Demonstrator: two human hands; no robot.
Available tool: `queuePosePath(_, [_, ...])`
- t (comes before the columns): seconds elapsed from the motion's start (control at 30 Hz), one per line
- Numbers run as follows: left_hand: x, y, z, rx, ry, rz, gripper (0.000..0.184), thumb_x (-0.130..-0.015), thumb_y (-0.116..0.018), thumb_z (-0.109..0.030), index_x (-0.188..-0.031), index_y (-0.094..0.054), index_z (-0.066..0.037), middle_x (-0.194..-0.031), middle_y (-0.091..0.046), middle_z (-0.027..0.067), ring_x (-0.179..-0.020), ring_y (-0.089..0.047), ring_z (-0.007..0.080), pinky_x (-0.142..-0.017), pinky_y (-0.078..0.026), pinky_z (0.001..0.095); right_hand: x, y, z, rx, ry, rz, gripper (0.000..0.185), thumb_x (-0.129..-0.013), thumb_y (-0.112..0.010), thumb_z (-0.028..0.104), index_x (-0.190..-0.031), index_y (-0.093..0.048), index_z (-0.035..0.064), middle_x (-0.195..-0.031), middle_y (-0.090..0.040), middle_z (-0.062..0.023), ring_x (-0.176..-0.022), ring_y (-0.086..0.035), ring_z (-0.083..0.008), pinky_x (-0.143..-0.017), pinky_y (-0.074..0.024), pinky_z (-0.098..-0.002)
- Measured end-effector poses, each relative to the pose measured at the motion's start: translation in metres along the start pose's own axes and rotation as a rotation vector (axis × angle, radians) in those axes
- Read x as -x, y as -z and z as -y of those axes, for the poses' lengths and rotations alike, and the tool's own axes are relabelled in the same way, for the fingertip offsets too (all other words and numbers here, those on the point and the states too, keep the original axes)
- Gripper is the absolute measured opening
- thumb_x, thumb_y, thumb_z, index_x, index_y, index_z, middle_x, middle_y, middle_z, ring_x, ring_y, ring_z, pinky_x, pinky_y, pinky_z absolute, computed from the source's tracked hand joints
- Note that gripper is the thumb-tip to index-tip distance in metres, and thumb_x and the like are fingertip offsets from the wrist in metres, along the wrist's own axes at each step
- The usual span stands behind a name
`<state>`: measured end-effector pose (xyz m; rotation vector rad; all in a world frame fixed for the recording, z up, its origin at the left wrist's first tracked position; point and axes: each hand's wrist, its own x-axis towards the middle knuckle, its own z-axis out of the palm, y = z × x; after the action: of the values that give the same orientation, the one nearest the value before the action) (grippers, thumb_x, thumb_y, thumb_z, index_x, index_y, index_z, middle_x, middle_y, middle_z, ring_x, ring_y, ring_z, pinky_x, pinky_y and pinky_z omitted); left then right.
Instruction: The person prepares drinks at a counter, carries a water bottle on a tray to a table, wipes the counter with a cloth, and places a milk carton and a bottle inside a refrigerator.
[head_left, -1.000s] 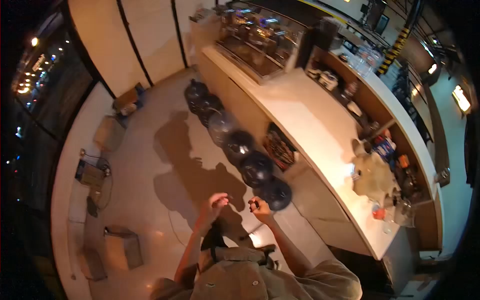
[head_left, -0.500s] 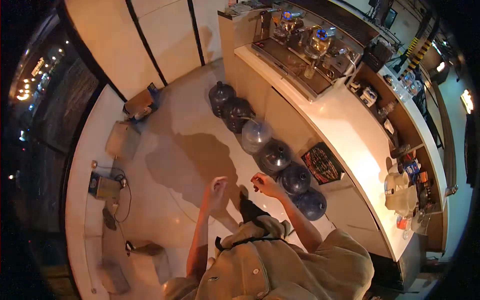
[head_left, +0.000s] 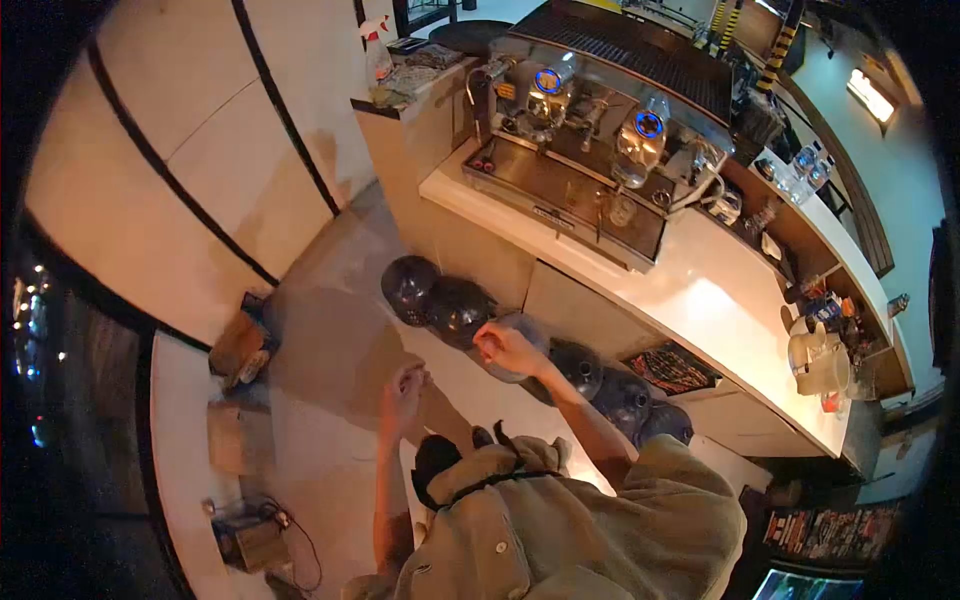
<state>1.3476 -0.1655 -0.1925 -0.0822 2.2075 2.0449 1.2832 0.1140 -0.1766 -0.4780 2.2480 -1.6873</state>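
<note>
My left hand (head_left: 405,390) is raised in front of my body with its fingers curled in, above the floor, and no object shows in it. Further right, my right hand (head_left: 505,348) is closed too, its fingers bent toward the thumb, with nothing visible in them. Behind that hand, in the line of sight, is a clear round water jug (head_left: 525,330), partly covered by the hand and forearm. Dark round water jugs (head_left: 460,310) stand in a row along the counter's foot. Neither hand visibly touches anything.
An espresso machine (head_left: 590,140) stands on the white counter (head_left: 700,300) to the right. A spray bottle (head_left: 376,50) is at the counter's far end. A white pitcher (head_left: 818,362) sits at the near end. Boxes (head_left: 240,438) and a cable (head_left: 315,550) lie along the left wall.
My view has moved forward and turned, bringing the espresso machine closer. Both hands remain raised and curled; the right one now overlaps the clear jug in view.
</note>
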Motion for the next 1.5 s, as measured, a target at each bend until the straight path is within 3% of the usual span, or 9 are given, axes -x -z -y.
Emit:
queuePosePath(0.27, [-0.251,0.118,-0.094,-0.014,0.012,0.13,0.035,-0.104,-0.056,-0.026,-0.13,-0.06,-0.002,-0.112,-0.071,0.0085,-0.103,-0.067,0.0157,-0.085,-0.051,0.0272,-0.213,0.027,0.083,0.019,0.012,-0.457,0.022,-0.104,-0.051,0.022,-0.109,-0.056,0.0009,-0.083,-0.061,-0.0064,-0.074,-0.062,-0.0139,-0.067,-0.0525,-0.0301])
queuePosePath(0.4, [-0.392,0.177,-0.143,-0.189,-0.303,0.098,0.037,-0.104,-0.055,-0.027,-0.132,-0.059,-0.003,-0.112,-0.071,0.0101,-0.106,-0.066,0.0148,-0.081,-0.05,0.0271,-0.333,0.059,0.1,0.361,0.297,-0.757,0.031,-0.106,-0.05,0.031,-0.109,-0.057,0.0014,-0.076,-0.063,-0.0057,-0.066,-0.064,-0.0127,-0.057,-0.0511,-0.0273])
queuePosePath(0.53, [-0.495,0.211,-0.241,-0.181,-0.361,0.089,0.032,-0.103,-0.054,-0.022,-0.127,-0.062,-0.002,-0.104,-0.073,0.0113,-0.098,-0.067,0.0138,-0.078,-0.05,0.0267,-0.41,0.089,0.191,-0.028,0.076,-0.849,0.031,-0.106,-0.048,0.03,-0.108,-0.057,-0.0001,-0.078,-0.065,-0.0072,-0.062,-0.064,-0.0133,-0.052,-0.0507,-0.0276])
queuePosePath(0.67, [-0.62,0.236,-0.297,-0.184,-0.517,0.075,0.03,-0.103,-0.052,-0.021,-0.122,-0.064,-0.002,-0.098,-0.074,0.0084,-0.088,-0.067,0.0123,-0.074,-0.05,0.026,-0.488,0.156,0.209,0.104,0.133,-0.927,0.034,-0.105,-0.049,0.031,-0.107,-0.057,-0.0018,-0.082,-0.066,-0.0107,-0.064,-0.067,-0.0169,-0.052,-0.0531,-0.0292])
queuePosePath(0.93, [-0.828,0.189,-0.367,-0.172,-0.512,0.264,0.037,-0.104,-0.053,-0.035,-0.126,-0.062,-0.007,-0.1,-0.072,0.0058,-0.084,-0.066,0.0111,-0.066,-0.054,0.0261,-0.605,0.281,0.225,0.162,-0.045,-1.045,0.043,-0.1,-0.05,0.034,-0.091,-0.059,-0.0067,-0.082,-0.067,-0.023,-0.071,-0.072,-0.0298,-0.056,-0.0581,-0.0407])
queuePosePath(1.23, [-1.05,0.074,-0.352,-0.205,-0.749,0.427,0.028,-0.091,-0.061,-0.029,-0.092,-0.07,-0.003,-0.07,-0.064,0.0038,-0.056,-0.057,0.0115,-0.054,-0.048,0.031,-0.721,0.448,0.097,0.307,-0.267,-1.282,0.044,-0.09,-0.053,0.034,-0.081,-0.067,-0.0067,-0.09,-0.069,-0.0301,-0.088,-0.067,-0.0505,-0.078,-0.0533,-0.053])
queuePosePath(1.27, [-1.087,0.058,-0.341,-0.198,-0.872,0.5,0.028,-0.092,-0.061,-0.029,-0.091,-0.069,-0.003,-0.07,-0.064,0.0043,-0.056,-0.057,0.0121,-0.054,-0.048,0.0312,-0.73,0.465,0.086,0.288,-0.28,-1.308,0.044,-0.09,-0.053,0.034,-0.081,-0.067,-0.0067,-0.09,-0.069,-0.0305,-0.089,-0.067,-0.0495,-0.077,-0.0531,-0.0527])
queuePosePath(1.4, [-1.093,0.027,-0.369,-0.19,-0.318,0.518,0.035,-0.094,-0.06,-0.032,-0.085,-0.064,0.001,-0.07,-0.061,0.0049,-0.052,-0.055,0.0125,-0.046,-0.044,0.0285,-0.733,0.491,0.06,0.335,-0.179,-1.25,0.046,-0.093,-0.056,0.031,-0.077,-0.065,-0.0105,-0.068,-0.064,-0.021,-0.056,-0.063,-0.0314,-0.052,-0.0496,-0.0415])
queuePosePath(1.5, [-1.124,-0.006,-0.364,-0.187,-0.227,0.511,0.042,-0.094,-0.063,-0.038,-0.088,-0.064,0.003,-0.066,-0.062,0.0061,-0.052,-0.059,0.0122,-0.045,-0.045,0.0275,-0.736,0.478,0.082,0.387,-0.18,-1.354,0.042,-0.09,-0.062,0.026,-0.07,-0.065,-0.0109,-0.063,-0.065,-0.02,-0.048,-0.062,-0.0289,-0.05,-0.0499,-0.0404])
